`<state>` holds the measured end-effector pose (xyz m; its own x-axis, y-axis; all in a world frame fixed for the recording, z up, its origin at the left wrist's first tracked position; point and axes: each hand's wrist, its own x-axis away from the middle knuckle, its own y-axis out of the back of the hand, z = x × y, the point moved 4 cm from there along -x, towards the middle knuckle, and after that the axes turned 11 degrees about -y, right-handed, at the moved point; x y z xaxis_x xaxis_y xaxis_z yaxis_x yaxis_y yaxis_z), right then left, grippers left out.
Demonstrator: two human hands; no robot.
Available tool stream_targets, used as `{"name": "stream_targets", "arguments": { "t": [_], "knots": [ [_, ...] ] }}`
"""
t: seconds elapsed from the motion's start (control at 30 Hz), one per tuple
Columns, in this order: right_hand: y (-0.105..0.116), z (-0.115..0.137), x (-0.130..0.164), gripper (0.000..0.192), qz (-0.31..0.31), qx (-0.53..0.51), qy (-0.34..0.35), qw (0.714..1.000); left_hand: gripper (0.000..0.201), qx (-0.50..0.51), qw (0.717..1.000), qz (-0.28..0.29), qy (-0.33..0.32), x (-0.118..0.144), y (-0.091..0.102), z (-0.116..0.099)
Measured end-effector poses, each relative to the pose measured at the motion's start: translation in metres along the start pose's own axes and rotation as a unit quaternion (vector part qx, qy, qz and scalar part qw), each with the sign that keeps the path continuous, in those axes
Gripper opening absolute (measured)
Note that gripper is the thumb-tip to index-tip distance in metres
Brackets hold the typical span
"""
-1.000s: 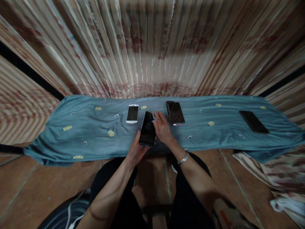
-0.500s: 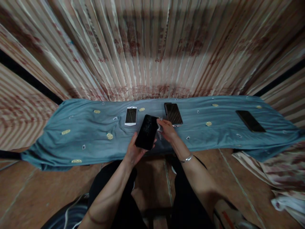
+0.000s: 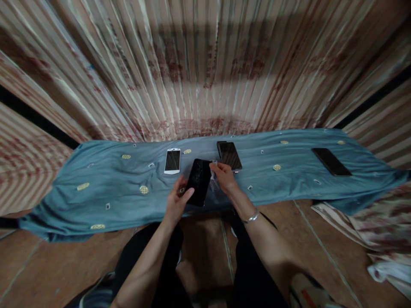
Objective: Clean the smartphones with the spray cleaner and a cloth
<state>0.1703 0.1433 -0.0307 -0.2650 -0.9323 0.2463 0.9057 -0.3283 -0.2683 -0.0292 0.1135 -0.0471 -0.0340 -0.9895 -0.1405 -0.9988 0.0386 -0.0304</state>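
My left hand (image 3: 176,202) grips a black phone (image 3: 199,181) with a cracked screen by its lower left edge, thumb on the glass. My right hand (image 3: 223,176) pinches something small and pale at the phone's upper right corner; I cannot tell what it is. Both hands hover over the near edge of a blue cloth (image 3: 112,188) spread on a low table.
A white phone (image 3: 172,161) lies left of my hands, and a dark phone (image 3: 229,155) just behind my right hand. Another black phone (image 3: 331,161) lies far right. Striped curtains (image 3: 205,64) hang behind the table. Crumpled fabric (image 3: 379,231) sits on the floor at right.
The cracked phone has turned more upright and moved slightly toward me. My right hand shifted from lying on its right side to pinching at its top corner. The camera tilted a little.
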Motion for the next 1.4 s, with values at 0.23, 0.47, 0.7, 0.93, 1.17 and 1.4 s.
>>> {"name": "stream_targets", "arguments": {
  "t": [0.23, 0.47, 0.7, 0.93, 1.17, 1.4],
  "knots": [
    [-0.004, 0.0, 0.004, 0.041, -0.033, 0.173, 0.093, 0.98, 0.094, -0.257, 0.947, 0.065, -0.181, 0.001, -0.011, -0.008],
    [-0.012, -0.004, 0.007, 0.043, -0.04, 0.205, 0.121, 0.971, 0.095, -0.324, 0.92, 0.068, -0.209, -0.001, -0.012, -0.008],
    [-0.022, -0.001, 0.021, 0.047, -0.016, 0.254, 0.159, 0.954, 0.089, -0.178, 0.978, 0.021, -0.103, -0.005, -0.007, 0.002],
    [-0.04, -0.001, 0.054, 0.045, 0.05, 0.363, 0.237, 0.9, 0.056, 0.178, 0.976, 0.006, 0.125, 0.0, -0.02, 0.001],
    [-0.048, -0.01, 0.069, 0.053, 0.089, 0.418, 0.284, 0.858, 0.023, 0.303, 0.938, -0.013, 0.169, 0.001, -0.023, -0.004],
    [-0.046, -0.003, 0.068, 0.051, 0.019, 0.466, 0.332, 0.82, 0.032, 0.295, 0.932, 0.009, 0.209, 0.01, -0.024, -0.004]
  ]
}}
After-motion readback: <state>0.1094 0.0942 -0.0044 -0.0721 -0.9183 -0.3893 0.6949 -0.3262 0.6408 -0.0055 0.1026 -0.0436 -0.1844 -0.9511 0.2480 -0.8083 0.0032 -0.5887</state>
